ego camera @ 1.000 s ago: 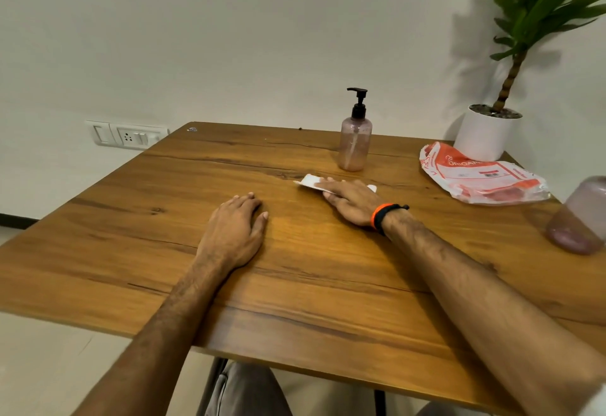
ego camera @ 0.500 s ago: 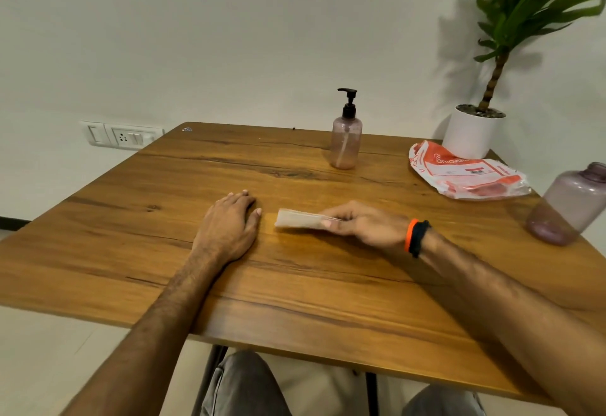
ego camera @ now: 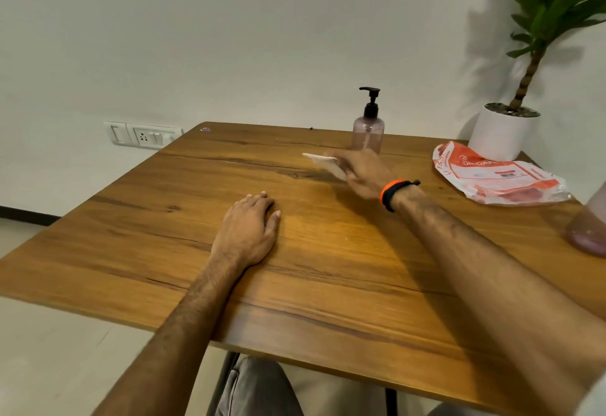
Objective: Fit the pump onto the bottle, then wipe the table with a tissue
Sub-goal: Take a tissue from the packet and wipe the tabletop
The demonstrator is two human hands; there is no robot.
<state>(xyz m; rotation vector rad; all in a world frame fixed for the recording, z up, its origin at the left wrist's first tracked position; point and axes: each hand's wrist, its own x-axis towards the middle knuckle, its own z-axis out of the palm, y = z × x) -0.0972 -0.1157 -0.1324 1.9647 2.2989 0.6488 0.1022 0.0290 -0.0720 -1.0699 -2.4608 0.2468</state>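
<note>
From the head view, the bottle [ego camera: 368,133] is standing upright toward the far edge of the wooden desk [ego camera: 328,268]. It is a translucent, pinkish container with a black pump [ego camera: 371,101] seated on its neck, the spout pointing left. A thin tube is showing through the bottle's wall.

The tissue [ego camera: 324,164] is looking like a flat, folded white pad, blurred by motion, its left end sticking out past the fingertips. The right hand [ego camera: 362,173] is holding it, the fingers stretched over it, just in front of the bottle; whether the pad is touching the desk cannot be told because of the blur. An orange and black band [ego camera: 392,193] is sitting on that wrist.

The left hand [ego camera: 247,229] is resting palm down on the desk, fingers relaxed and together, holding nothing. It is lying nearer the person than the tissue, to the left of the right hand and well apart from the bottle.

An orange and white plastic packet [ego camera: 495,174] is lying on the right side of the desk, just in front of a white plant pot [ego camera: 501,132]. A second pinkish container [ego camera: 588,225] is standing at the right edge, partly cut off by the frame.
</note>
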